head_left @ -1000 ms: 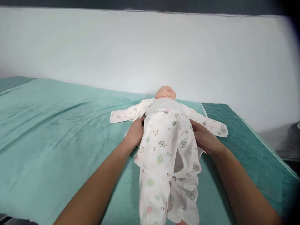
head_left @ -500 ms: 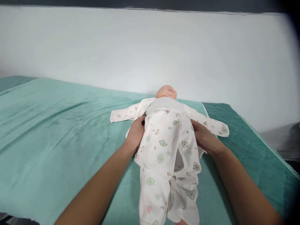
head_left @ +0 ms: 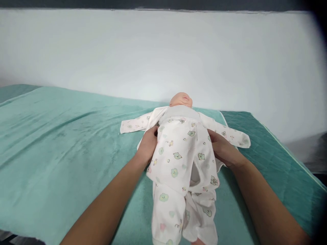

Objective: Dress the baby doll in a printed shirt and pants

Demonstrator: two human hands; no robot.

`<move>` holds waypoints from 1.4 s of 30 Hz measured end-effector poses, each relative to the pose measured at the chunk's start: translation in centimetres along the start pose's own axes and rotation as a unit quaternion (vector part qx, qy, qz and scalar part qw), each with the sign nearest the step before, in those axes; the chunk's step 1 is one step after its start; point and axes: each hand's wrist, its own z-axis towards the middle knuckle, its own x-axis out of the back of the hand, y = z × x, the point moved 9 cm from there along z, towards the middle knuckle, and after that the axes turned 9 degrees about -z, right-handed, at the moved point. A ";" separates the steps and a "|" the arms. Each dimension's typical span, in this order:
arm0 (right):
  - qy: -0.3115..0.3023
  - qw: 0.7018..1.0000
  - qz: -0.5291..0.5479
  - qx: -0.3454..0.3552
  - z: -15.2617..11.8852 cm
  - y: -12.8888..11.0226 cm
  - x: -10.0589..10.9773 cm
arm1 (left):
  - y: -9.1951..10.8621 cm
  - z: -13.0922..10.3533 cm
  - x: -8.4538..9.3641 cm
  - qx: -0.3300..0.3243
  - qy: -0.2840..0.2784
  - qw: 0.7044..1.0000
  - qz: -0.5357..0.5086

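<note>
A baby doll lies on its back, its head toward the wall. It wears a white printed jacket with sleeves spread to both sides, a grey layer at the chest and white printed trousers pulled high over the belly. My left hand grips the left edge of the trousers near the waist, its fingertips hidden behind the cloth. On the other side, my right hand holds the right edge at about the same height, fingers partly tucked under the fabric.
A light green blanket covers the surface beneath the doll, with wrinkles on the left. Darker green quilted cloth lies at the right. A white wall stands behind the far edge.
</note>
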 end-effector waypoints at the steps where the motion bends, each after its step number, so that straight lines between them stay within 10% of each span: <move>1: 0.001 1.000 -0.005 0.001 0.0 0.0 0.0 | -0.1 0.0 0.0 0.005 0.001 1.000 -0.001; 42: 0.076 0.994 0.058 -0.044 0.3 2.3 2.4 | -2.1 1.7 -0.9 0.078 -0.154 0.966 -0.194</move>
